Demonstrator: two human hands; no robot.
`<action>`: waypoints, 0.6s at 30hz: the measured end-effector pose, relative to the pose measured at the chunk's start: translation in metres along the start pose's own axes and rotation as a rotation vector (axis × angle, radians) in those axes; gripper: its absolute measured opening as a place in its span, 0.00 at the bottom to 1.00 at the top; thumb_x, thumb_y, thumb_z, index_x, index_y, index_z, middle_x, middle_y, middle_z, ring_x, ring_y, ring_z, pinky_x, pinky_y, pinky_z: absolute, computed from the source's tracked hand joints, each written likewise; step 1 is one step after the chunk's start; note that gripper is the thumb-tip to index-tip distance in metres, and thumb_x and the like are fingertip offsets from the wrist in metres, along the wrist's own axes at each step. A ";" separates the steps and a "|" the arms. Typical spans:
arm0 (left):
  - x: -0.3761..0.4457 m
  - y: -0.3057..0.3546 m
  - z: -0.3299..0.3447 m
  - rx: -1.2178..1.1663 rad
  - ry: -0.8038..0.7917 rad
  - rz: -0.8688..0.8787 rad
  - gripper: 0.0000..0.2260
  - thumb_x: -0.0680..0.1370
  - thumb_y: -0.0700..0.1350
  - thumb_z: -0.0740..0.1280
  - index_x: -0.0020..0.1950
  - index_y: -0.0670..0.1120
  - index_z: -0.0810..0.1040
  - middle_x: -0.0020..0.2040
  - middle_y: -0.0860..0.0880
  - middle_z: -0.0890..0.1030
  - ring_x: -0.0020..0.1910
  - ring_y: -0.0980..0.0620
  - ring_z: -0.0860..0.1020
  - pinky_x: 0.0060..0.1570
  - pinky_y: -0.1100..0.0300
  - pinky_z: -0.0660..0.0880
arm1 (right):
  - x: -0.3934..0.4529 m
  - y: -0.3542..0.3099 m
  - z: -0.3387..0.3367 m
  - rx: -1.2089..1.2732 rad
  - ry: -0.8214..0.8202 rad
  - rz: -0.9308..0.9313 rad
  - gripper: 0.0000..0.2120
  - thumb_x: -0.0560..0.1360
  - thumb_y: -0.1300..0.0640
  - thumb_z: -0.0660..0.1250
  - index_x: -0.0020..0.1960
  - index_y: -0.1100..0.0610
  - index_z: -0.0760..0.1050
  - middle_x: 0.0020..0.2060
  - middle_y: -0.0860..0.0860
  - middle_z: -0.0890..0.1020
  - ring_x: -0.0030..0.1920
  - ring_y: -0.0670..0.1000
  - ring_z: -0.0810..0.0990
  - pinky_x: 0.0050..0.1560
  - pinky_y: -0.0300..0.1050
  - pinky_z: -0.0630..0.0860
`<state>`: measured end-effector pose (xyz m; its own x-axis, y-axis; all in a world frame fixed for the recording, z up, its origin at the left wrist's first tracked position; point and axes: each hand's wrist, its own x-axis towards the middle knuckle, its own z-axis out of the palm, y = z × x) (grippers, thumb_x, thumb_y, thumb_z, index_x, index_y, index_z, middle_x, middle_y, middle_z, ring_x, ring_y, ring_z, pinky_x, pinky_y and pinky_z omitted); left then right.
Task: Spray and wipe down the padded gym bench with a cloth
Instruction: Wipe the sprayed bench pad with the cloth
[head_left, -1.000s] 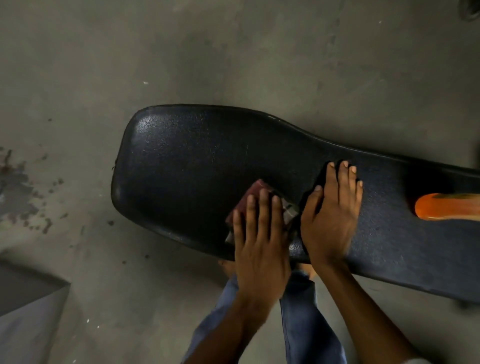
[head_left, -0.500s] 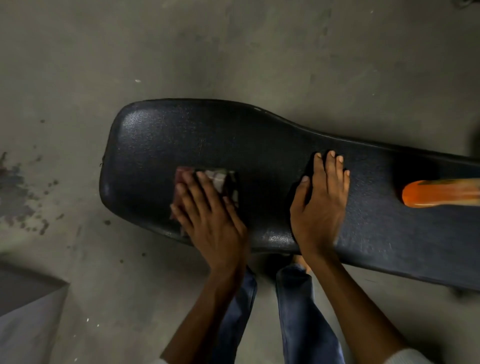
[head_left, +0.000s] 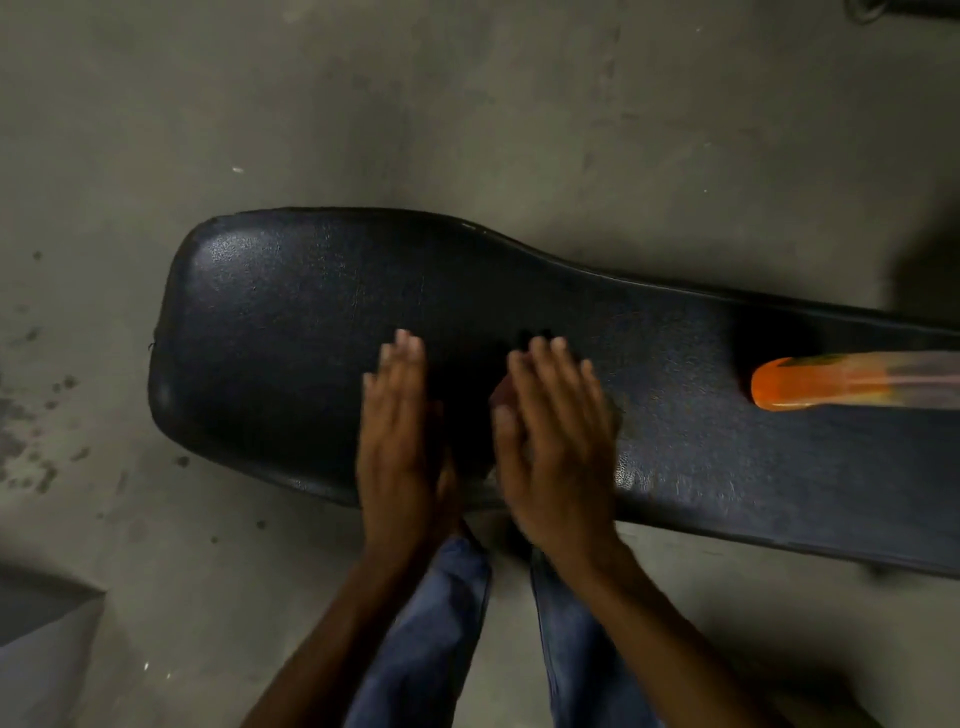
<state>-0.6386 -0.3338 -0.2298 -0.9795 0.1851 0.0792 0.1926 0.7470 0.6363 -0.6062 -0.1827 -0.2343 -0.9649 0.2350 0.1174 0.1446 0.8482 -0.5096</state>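
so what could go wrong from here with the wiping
1. The orange bottle lies on its side on the bench pad, right of the right hand; a wide stroke that way could roll it off onto the floor.
2. Only a sliver of cloth shows beside the right hand, so the grip is unclear and it might slip.
3. The left hand sits near the pad's front edge and could slide off.

Two hands (head_left: 400, 441) (head_left: 556, 447), one bench (head_left: 291, 322), one bottle (head_left: 831, 383)
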 end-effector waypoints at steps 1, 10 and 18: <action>0.007 -0.011 0.000 0.069 0.013 -0.015 0.30 0.82 0.39 0.61 0.85 0.41 0.58 0.86 0.43 0.58 0.86 0.44 0.56 0.84 0.38 0.53 | -0.005 -0.008 0.007 -0.109 -0.061 -0.042 0.28 0.87 0.47 0.58 0.84 0.58 0.67 0.85 0.58 0.65 0.87 0.60 0.59 0.86 0.64 0.56; 0.037 0.010 0.039 0.300 -0.150 0.126 0.29 0.85 0.48 0.58 0.85 0.41 0.59 0.87 0.41 0.55 0.87 0.41 0.52 0.84 0.36 0.48 | 0.048 0.064 -0.013 -0.354 -0.124 0.073 0.33 0.88 0.41 0.50 0.88 0.58 0.56 0.88 0.58 0.55 0.89 0.59 0.51 0.88 0.60 0.48; 0.036 0.016 0.048 0.385 -0.189 0.120 0.27 0.87 0.51 0.54 0.86 0.45 0.57 0.87 0.44 0.52 0.87 0.44 0.49 0.84 0.37 0.48 | -0.011 0.049 -0.021 -0.371 -0.153 0.252 0.33 0.89 0.40 0.47 0.89 0.55 0.51 0.88 0.59 0.49 0.89 0.60 0.47 0.87 0.63 0.49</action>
<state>-0.6683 -0.2845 -0.2532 -0.9277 0.3722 -0.0294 0.3476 0.8896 0.2963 -0.5836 -0.1339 -0.2426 -0.9069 0.4062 -0.1120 0.4201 0.8925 -0.1642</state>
